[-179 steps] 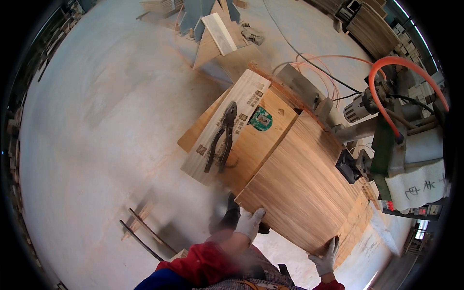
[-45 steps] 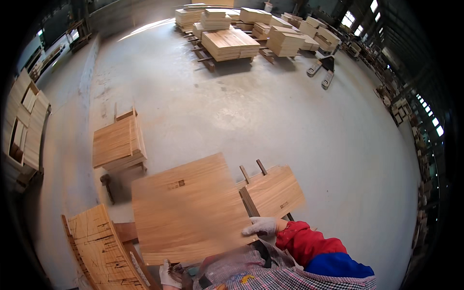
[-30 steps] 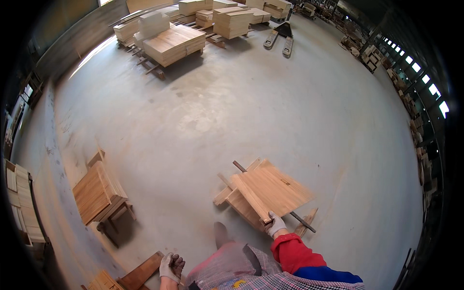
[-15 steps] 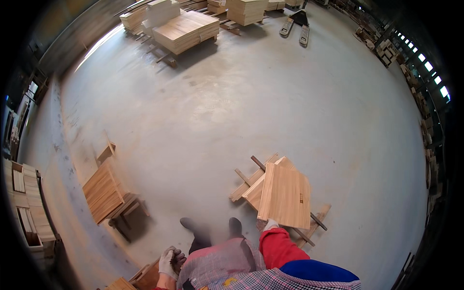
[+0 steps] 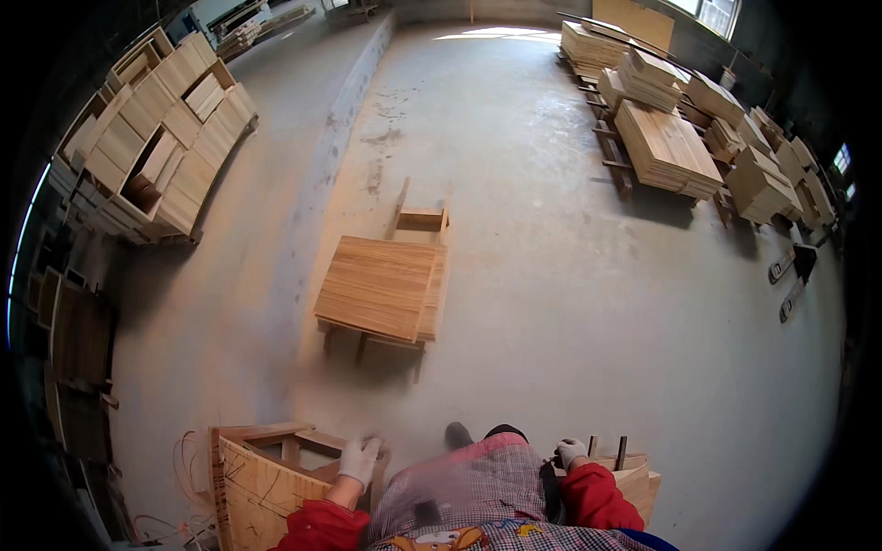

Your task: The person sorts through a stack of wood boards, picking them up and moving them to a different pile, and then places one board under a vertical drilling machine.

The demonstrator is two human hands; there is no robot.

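My left hand (image 5: 358,460), in a pale work glove with a red sleeve below, is beside the corner of a wooden frame (image 5: 266,429). Its fingers look loosely bent and apart, with nothing visible in them. My right hand (image 5: 571,451), gloved too, is closed at the side of a low stack of pale wooden panels (image 5: 634,481). My red sleeve covers part of that stack, and what the fingers grip is hidden. Between the left hand and the lower edge, a marked, scratched wooden board (image 5: 262,496) leans on the frame.
Ahead, brown panels (image 5: 377,286) lie on a low wooden rack. Stacked boards (image 5: 666,147) stand at the far right, near a pallet jack (image 5: 795,275). A tall pile of wooden boxes (image 5: 175,138) is at the far left. A thin cable (image 5: 188,468) loops beside the frame.
My view has turned left. The low rack now sits ahead, and the wooden frame shows beside my left hand. The panel stack at my right hand is lower in view and mostly covered.
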